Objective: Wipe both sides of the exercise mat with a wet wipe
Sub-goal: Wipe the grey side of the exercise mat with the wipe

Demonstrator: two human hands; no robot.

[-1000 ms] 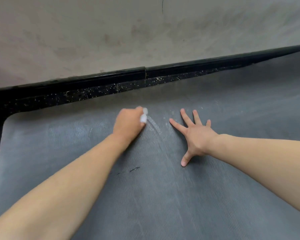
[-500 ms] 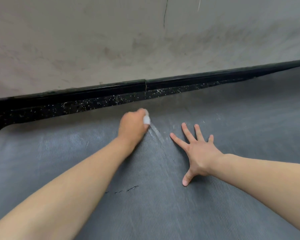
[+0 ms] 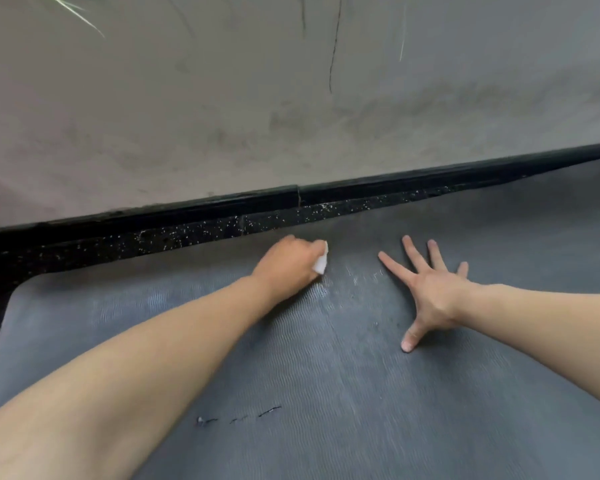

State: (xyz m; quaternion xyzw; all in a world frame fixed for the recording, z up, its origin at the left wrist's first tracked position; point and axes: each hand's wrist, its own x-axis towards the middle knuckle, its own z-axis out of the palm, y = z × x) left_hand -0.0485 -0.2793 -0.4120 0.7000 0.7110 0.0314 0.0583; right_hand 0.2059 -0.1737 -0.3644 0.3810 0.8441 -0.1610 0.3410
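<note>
A grey ribbed exercise mat (image 3: pixel 343 393) lies flat on the floor and fills the lower part of the view. My left hand (image 3: pixel 288 265) grips a small white wet wipe (image 3: pixel 320 261) and holds it against the mat near its far edge. Most of the wipe is hidden inside the fist. My right hand (image 3: pixel 430 292) lies flat on the mat to the right of it, fingers spread, pressing down. A damp streak shows on the mat just below the wipe.
A black speckled floor strip (image 3: pixel 222 233) and a black baseboard (image 3: pixel 361 192) run along the mat's far edge, under a stained grey wall (image 3: pixel 291 98). The mat's rounded corner (image 3: pixel 25 289) is at the left. Short dark marks (image 3: pixel 243 417) sit on the mat near me.
My left hand has slid with the wipe toward the mat's far edge. The right hand stays flat on the mat. My view has tilted up a little, showing more wall.
</note>
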